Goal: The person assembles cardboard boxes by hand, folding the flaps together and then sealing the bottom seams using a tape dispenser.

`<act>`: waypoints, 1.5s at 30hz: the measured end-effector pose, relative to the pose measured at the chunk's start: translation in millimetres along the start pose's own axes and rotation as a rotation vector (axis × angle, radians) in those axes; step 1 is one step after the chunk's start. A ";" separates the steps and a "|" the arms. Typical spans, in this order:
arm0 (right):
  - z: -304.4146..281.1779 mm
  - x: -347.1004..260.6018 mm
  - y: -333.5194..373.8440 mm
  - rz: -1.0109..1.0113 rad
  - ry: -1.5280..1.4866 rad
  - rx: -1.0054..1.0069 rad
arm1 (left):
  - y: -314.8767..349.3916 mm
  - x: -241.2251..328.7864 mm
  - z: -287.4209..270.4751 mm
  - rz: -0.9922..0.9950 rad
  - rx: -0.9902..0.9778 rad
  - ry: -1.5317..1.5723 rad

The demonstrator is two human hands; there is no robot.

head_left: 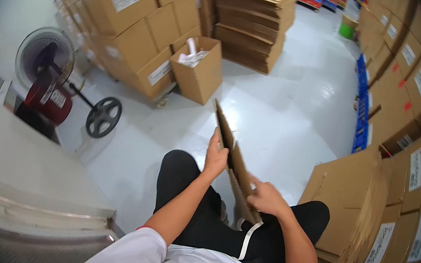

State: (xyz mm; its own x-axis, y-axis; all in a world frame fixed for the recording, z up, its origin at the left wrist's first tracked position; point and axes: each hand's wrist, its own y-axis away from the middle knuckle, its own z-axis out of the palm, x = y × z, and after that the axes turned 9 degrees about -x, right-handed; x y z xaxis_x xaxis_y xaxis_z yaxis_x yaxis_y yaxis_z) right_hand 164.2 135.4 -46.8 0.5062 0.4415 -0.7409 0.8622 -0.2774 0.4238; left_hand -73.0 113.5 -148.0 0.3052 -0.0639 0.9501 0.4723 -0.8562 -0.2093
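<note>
A flattened cardboard box (239, 173) stands on edge between my knees, its long side slanting away from me, its panels slightly parted along the top. My left hand (216, 156) grips its left side, thumb at the upper edge. Against the right face, nearer to me, is my right hand (268, 198), its fingers curled at the cardboard and a little blurred. A narrow white strip (247, 240) runs from the box's near end across my lap; what it is fastened to is hidden.
Flat cardboard sheets (337, 203) lean at my right beside stacked labelled cartons. A blue pallet (362, 107) stands beyond them. Ahead are an open carton with white scraps (197, 73) and a tall pile of flattened boxes (251, 29). A fan (46, 57) stands at the left.
</note>
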 end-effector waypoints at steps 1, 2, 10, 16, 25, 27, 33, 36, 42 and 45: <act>-3.0 2.4 3.2 0.062 0.024 0.147 | -1.7 -0.3 1.6 0.009 -0.002 -0.001; -1.9 9.2 1.2 0.112 0.043 0.281 | -2.6 1.0 -1.2 0.008 0.005 -0.014; -28.7 93.4 25.3 0.073 -0.353 0.923 | 31.0 108.8 -65.5 0.060 -0.617 -0.262; -39.7 44.7 24.9 0.357 -0.086 0.653 | -71.0 91.7 -121.2 -0.039 -0.608 -0.428; -58.7 42.1 5.7 0.445 -0.126 0.546 | -267.2 -73.3 -138.5 -0.113 -0.371 -0.991; -61.8 41.1 9.5 0.471 -0.173 0.524 | -291.6 -74.4 -120.0 -0.076 -0.291 -1.080; -73.5 34.8 2.4 0.543 -0.290 0.426 | -358.5 -114.6 -131.2 -0.098 -0.147 -1.214; -77.0 34.5 0.4 0.558 -0.310 0.429 | -375.2 -131.7 -129.3 -0.169 -0.196 -1.161; -80.4 36.7 -2.0 0.496 -0.378 0.503 | -367.7 -139.4 -120.9 -0.120 -0.214 -1.132; -78.8 37.5 -3.8 0.455 -0.322 0.521 | -361.7 -144.4 -128.5 -0.075 -0.211 -1.070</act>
State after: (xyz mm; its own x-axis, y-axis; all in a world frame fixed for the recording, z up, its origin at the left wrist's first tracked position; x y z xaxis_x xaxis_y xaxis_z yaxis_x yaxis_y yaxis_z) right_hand 181.3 220.2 -35.1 0.7102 -0.0611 -0.7013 0.4094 -0.7746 0.4820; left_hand -394.1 366.5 -179.7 0.8905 0.3835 0.2449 0.3998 -0.9164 -0.0187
